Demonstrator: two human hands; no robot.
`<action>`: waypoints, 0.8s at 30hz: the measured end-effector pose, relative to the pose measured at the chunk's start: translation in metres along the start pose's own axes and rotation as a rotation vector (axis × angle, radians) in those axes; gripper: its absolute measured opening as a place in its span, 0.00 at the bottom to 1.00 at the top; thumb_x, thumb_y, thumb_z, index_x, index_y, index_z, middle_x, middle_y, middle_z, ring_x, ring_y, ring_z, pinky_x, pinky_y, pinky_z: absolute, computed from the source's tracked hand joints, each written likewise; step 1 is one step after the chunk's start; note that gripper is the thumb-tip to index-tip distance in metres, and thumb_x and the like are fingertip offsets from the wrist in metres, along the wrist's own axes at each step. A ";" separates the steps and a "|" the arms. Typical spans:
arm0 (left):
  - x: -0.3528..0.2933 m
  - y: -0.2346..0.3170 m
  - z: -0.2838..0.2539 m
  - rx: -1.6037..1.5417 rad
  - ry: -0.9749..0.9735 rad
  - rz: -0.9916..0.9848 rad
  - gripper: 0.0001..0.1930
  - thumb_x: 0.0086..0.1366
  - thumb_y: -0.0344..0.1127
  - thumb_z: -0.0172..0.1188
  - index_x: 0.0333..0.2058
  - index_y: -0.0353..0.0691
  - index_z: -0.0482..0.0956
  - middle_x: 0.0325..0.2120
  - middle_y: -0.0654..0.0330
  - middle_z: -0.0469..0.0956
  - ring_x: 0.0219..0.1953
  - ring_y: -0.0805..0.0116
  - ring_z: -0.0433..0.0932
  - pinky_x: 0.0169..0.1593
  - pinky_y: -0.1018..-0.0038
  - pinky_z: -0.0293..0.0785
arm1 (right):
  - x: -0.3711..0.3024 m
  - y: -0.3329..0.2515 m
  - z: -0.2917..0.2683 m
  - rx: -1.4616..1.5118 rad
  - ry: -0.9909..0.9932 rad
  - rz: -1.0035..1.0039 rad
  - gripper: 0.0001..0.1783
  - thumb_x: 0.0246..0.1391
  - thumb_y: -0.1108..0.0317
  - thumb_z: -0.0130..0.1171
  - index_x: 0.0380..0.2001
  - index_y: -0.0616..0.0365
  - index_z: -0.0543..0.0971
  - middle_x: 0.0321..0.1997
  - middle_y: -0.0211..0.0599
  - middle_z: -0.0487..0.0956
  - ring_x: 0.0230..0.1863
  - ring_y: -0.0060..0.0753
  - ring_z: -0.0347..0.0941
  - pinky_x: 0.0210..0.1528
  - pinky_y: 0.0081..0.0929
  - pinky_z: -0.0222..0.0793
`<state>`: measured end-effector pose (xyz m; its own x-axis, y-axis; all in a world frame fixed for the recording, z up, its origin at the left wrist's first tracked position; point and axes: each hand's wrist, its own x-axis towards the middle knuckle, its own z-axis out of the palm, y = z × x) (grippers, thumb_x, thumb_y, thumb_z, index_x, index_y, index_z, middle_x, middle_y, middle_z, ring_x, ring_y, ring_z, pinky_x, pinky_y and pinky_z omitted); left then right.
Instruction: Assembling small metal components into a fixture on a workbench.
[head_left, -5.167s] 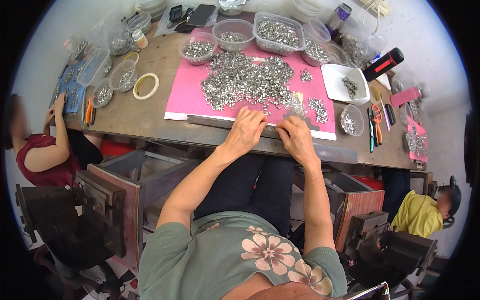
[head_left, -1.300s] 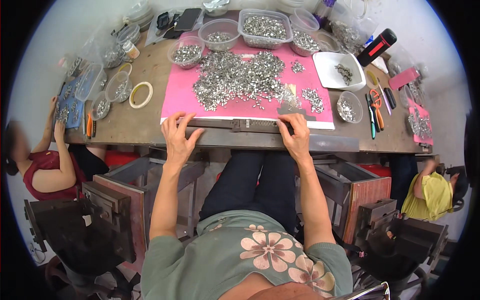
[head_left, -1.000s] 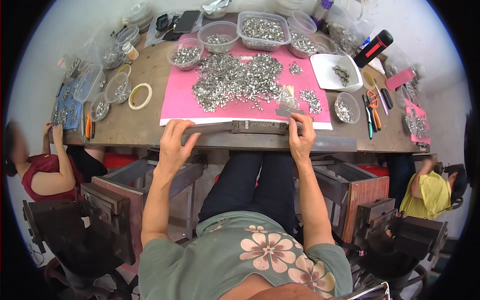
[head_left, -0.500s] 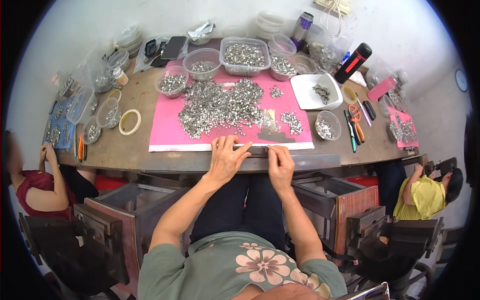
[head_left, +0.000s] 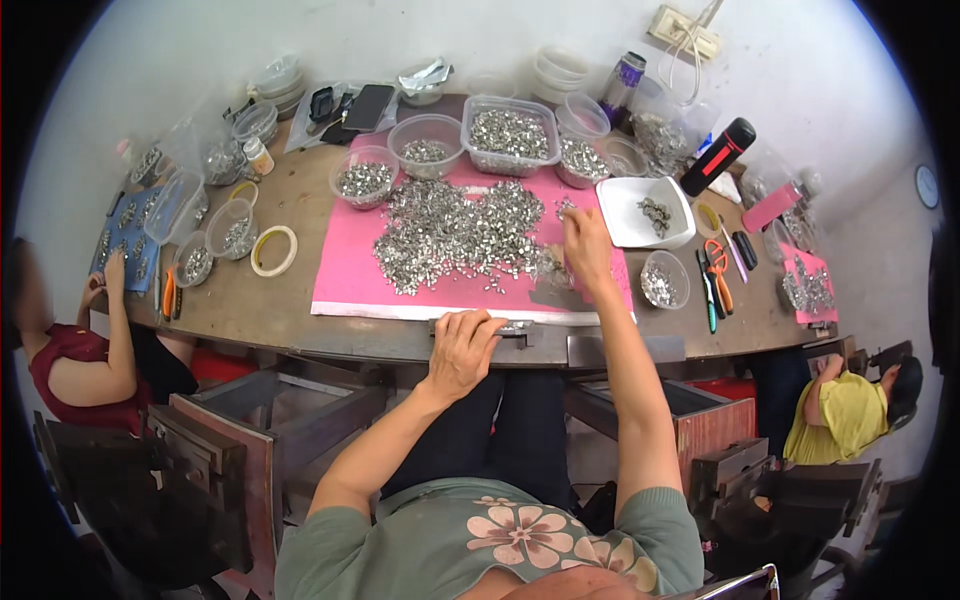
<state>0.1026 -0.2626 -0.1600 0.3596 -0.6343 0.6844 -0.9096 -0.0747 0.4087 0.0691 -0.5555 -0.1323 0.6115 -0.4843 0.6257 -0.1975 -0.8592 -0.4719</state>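
Observation:
At the table's front edge my left hand (head_left: 464, 350) is closed over a narrow dark metal fixture (head_left: 516, 334), fingers curled on its top and thumb along it. Farther forward, my right hand (head_left: 588, 242) reaches over the pink mat (head_left: 345, 265). Its fingertips are drawn together at a small group of metal pieces (head_left: 564, 205); whatever sits between them is hidden. Left of that hand spreads a large heap of small shiny metal pieces (head_left: 450, 230). A little cluster of clear-looking bits (head_left: 555, 268) lies beside my right wrist.
Behind the heap stand a clear tub of pieces (head_left: 510, 135) and round bowls (head_left: 425, 145). To the right are a white tray (head_left: 625, 225), a small bowl (head_left: 663, 280), orange-handled pliers (head_left: 718, 270) and a black bottle (head_left: 718, 157). Co-workers sit at far left (head_left: 80, 360) and right (head_left: 845, 410).
My right hand has left the fixture at the front edge and moved forward to the small group of pieces. My left hand stays at the fixture. The view has shifted slightly.

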 end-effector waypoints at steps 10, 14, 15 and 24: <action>-0.007 0.001 -0.003 -0.020 0.001 -0.023 0.20 0.59 0.29 0.67 0.51 0.42 0.78 0.44 0.61 0.75 0.48 0.61 0.75 0.56 0.61 0.64 | 0.040 0.024 0.047 -0.535 -0.149 -0.063 0.07 0.54 0.67 0.59 0.31 0.59 0.81 0.40 0.43 0.77 0.46 0.48 0.71 0.48 0.47 0.65; -0.003 -0.001 0.002 -0.047 0.023 -0.018 0.22 0.60 0.28 0.67 0.53 0.40 0.76 0.46 0.59 0.77 0.48 0.59 0.76 0.56 0.61 0.65 | 0.034 0.008 0.023 -0.199 -0.115 0.059 0.06 0.59 0.69 0.58 0.32 0.60 0.78 0.30 0.45 0.81 0.34 0.50 0.78 0.40 0.47 0.70; -0.004 -0.003 0.000 -0.043 0.020 -0.031 0.22 0.59 0.28 0.67 0.54 0.40 0.76 0.45 0.58 0.77 0.48 0.59 0.76 0.56 0.61 0.65 | 0.025 -0.016 0.012 0.067 -0.070 0.073 0.07 0.60 0.69 0.59 0.34 0.64 0.78 0.26 0.47 0.82 0.27 0.48 0.79 0.33 0.42 0.73; -0.003 -0.004 0.000 -0.049 0.030 -0.034 0.24 0.59 0.28 0.67 0.55 0.40 0.74 0.46 0.59 0.77 0.48 0.59 0.76 0.56 0.62 0.65 | -0.105 -0.112 -0.055 0.349 -0.321 0.142 0.04 0.58 0.78 0.60 0.37 0.65 0.80 0.33 0.42 0.79 0.32 0.37 0.76 0.36 0.32 0.71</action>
<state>0.1051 -0.2607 -0.1633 0.3972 -0.6083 0.6872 -0.8856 -0.0575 0.4609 -0.0148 -0.4173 -0.1111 0.8132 -0.4702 0.3430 -0.0612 -0.6552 -0.7530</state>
